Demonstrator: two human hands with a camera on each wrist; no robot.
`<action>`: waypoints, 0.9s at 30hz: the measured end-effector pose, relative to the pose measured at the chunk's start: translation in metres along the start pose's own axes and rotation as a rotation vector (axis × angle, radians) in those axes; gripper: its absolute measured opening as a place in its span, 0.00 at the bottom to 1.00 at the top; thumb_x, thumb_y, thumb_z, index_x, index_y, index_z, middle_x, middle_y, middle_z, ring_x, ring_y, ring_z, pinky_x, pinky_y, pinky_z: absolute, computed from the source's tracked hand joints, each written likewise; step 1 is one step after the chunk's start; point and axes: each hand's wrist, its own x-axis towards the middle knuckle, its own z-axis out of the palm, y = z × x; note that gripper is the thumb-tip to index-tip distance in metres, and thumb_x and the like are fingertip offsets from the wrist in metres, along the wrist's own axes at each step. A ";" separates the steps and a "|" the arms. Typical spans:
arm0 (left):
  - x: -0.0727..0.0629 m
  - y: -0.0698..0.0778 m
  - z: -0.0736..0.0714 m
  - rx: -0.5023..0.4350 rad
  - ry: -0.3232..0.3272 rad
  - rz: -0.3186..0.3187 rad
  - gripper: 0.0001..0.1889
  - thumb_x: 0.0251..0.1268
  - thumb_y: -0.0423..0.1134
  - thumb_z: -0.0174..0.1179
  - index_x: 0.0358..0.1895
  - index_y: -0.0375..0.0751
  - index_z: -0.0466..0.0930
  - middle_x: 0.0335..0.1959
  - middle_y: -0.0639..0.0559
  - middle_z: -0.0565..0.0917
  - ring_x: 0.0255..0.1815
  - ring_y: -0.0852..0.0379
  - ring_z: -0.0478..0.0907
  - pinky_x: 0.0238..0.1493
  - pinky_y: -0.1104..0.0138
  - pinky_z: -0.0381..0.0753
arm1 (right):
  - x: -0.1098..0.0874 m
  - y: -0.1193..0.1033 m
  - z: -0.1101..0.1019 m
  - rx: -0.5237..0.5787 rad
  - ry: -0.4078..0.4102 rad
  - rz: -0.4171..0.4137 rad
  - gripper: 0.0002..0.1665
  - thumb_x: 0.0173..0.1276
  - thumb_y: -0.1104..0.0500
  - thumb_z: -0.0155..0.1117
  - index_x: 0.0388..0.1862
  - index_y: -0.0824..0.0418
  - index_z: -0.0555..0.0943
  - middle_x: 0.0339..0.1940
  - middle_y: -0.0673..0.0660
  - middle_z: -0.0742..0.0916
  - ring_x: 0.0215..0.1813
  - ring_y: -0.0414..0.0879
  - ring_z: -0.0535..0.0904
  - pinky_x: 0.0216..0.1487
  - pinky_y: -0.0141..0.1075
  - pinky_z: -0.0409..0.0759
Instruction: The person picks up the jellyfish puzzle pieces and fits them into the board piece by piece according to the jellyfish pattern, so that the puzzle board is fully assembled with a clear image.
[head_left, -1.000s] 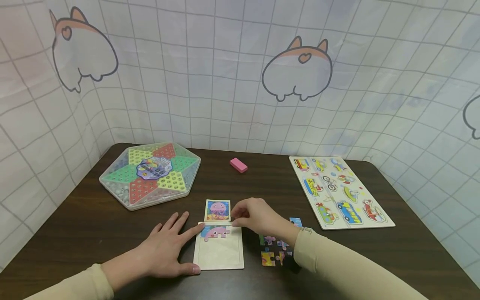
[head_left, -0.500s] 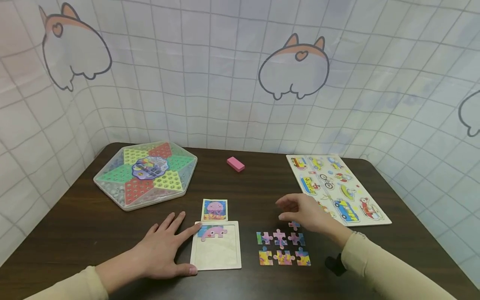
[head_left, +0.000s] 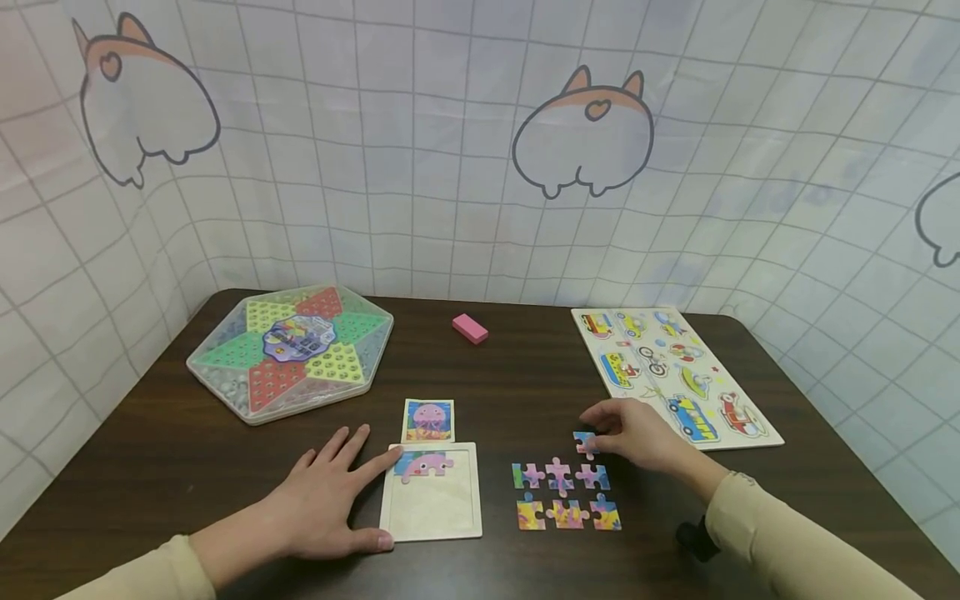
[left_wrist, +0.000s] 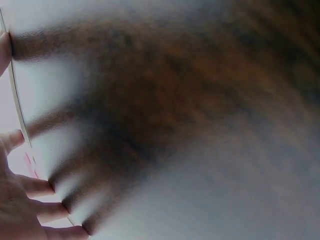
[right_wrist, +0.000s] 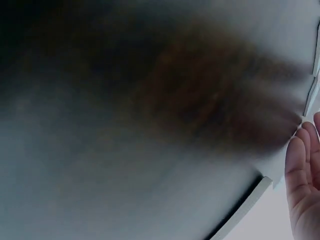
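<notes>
My left hand (head_left: 322, 497) lies spread in the head view, its index fingertip on the upper left corner of a pale square puzzle tray (head_left: 431, 517) and its thumb at the lower left corner. Joined jigsaw pieces (head_left: 425, 465) with a pink face fill the tray's upper left. My right hand (head_left: 637, 435) is over a blue-and-pink jigsaw piece (head_left: 582, 440); the thumb overlaps the piece, and the fingers reach past its far edge. Below it, several jigsaw pieces (head_left: 558, 477) lie in two rows. The right wrist view shows the right fingers (right_wrist: 296, 160) fairly straight.
A jellyfish picture card (head_left: 429, 419) touches the tray's far edge. Further back are a hexagonal Chinese checkers box (head_left: 352, 333), a pink block (head_left: 470, 328) and a vehicle puzzle board (head_left: 701, 375). A small black object (head_left: 696, 540) shows beneath my right forearm.
My right hand has moved from the tray's upper right edge to the right, then down onto the top loose jigsaw piece. The left hand holds its place.
</notes>
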 end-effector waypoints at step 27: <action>0.000 -0.001 0.000 -0.004 0.001 -0.004 0.54 0.52 0.77 0.63 0.81 0.58 0.60 0.81 0.31 0.55 0.80 0.24 0.53 0.64 0.23 0.58 | 0.009 -0.009 0.003 -0.106 -0.051 -0.015 0.11 0.64 0.58 0.77 0.40 0.59 0.84 0.32 0.49 0.85 0.32 0.41 0.76 0.35 0.32 0.77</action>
